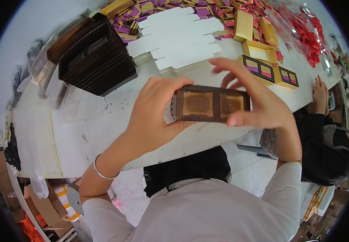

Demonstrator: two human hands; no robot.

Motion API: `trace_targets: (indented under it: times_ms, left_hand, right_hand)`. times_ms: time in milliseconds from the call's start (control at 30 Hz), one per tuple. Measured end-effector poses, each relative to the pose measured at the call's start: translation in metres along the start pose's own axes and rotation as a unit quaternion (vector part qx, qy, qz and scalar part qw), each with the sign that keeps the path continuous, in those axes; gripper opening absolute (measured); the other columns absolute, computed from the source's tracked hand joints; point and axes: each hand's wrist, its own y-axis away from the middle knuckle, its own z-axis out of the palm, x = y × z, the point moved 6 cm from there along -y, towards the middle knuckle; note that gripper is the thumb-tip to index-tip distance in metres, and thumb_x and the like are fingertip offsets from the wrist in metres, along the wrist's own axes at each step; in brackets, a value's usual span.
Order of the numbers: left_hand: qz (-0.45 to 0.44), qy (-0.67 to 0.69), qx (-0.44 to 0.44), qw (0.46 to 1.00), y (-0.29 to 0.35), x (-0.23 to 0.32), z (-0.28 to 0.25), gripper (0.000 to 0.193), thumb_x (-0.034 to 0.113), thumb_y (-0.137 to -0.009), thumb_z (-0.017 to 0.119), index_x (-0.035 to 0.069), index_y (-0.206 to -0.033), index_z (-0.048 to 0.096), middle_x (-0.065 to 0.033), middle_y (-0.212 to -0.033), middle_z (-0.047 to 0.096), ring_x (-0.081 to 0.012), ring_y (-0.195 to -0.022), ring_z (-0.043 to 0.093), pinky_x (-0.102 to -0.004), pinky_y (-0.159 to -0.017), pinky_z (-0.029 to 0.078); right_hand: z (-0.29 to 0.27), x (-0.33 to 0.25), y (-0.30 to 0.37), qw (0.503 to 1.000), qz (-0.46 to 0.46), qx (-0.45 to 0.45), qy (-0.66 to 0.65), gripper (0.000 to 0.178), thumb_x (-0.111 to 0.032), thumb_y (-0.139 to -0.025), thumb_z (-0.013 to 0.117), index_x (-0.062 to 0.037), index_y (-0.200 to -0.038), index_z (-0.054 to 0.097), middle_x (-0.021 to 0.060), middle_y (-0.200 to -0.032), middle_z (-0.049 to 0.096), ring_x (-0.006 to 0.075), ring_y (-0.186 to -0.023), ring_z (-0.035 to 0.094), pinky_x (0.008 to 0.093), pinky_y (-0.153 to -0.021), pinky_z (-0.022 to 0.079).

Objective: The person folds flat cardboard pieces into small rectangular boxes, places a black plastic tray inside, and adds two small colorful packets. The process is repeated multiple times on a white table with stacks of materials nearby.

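Observation:
A shallow brown plastic insert tray (217, 103) with two square wells is tilted up above the table. My left hand (154, 107) is closed on its left end, thumb along the lower edge and fingers at the top. My right hand (261, 99) spans the tray's right end with fingers apart; the thumb overlaps the lower right corner and the index finger is raised. That hand is slightly blurred, and its exact contact with the tray is hard to make out. Both wells look bare.
Left stands a stack of dark brown trays (98, 60). Flat white card blanks (178, 36) lie ahead. Gold boxes (259, 51), filled two-well boxes (259, 69), many small purple-and-gold pieces (154, 6) and red wrapping (311, 36) lie beyond. Another person's hand (320, 90) rests at the right edge.

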Motion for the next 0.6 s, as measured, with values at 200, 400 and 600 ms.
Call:
trace_targets:
  times_ms: [200,400,600]
  left_hand:
    - [-0.051,-0.066,-0.050,0.995,0.012,-0.006,0.017,0.085,0.028,-0.065,0.084,0.009,-0.135,0.040,-0.0121,-0.119,0.055,-0.0298,-0.105,0.052,-0.0373,-0.088,0.043]
    - [-0.152,0.019,-0.172,0.973,0.032,-0.034,0.038,0.089,0.023,-0.070,0.081,0.011,-0.144,0.031,-0.0149,-0.121,0.054,-0.0319,-0.106,0.053,-0.0400,-0.090,0.046]
    - [-0.095,0.043,-0.163,0.981,0.029,-0.043,0.034,0.076,0.014,-0.072,0.077,0.011,-0.139,0.040,-0.0126,-0.120,0.055,-0.0295,-0.102,0.056,-0.0370,-0.083,0.049]
  right_hand:
    - [0.005,-0.002,0.021,0.955,-0.102,-0.060,0.273,0.057,-0.010,-0.061,0.077,-0.0083,-0.117,0.063,0.0165,-0.109,0.055,0.0348,-0.094,0.058,0.0380,-0.079,0.050]
    - [0.013,0.023,0.018,0.931,-0.120,-0.105,0.328,0.047,-0.013,-0.068,0.074,-0.0086,-0.113,0.062,0.0118,-0.105,0.055,0.0285,-0.091,0.053,0.0379,-0.078,0.044]
    - [0.045,0.028,0.011,0.932,-0.151,-0.073,0.321,0.050,-0.031,-0.076,0.074,-0.0116,-0.120,0.059,0.0132,-0.118,0.051,0.0307,-0.103,0.050,0.0420,-0.088,0.038]
